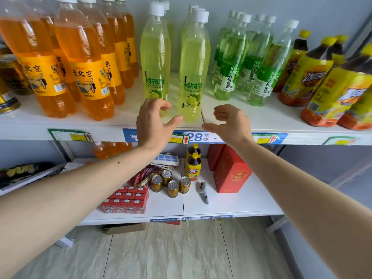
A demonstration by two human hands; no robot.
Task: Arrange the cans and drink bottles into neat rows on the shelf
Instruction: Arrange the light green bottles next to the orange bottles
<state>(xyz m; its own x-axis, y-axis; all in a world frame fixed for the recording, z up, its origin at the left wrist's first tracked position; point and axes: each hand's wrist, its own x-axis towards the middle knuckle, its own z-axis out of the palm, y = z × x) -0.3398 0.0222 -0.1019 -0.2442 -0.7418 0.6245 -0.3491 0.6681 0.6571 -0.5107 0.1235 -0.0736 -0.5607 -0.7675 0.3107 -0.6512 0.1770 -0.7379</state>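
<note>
On the upper white shelf (120, 125) stand rows of drink bottles: orange soda bottles (88, 63) at the left, pale lime bottles (193, 65) in the middle, green grape bottles (231, 63) to their right, yellow-labelled iced tea bottles (326, 83) at the far right. My left hand (155, 119) is open in front of the left lime bottle (155, 57), fingers curled, holding nothing. My right hand (231, 121) is open just right of the front lime bottle, not touching it. Several gold cans (173, 183) stand on the lower shelf (231, 206).
Gold cans (10, 77) stand at the upper shelf's far left. The lower shelf also holds red cartons (126, 200), red boxes (231, 172), two iced tea bottles (193, 166), a power strip (167, 159) and a grey handheld device (203, 191). Price tags line the shelf edge.
</note>
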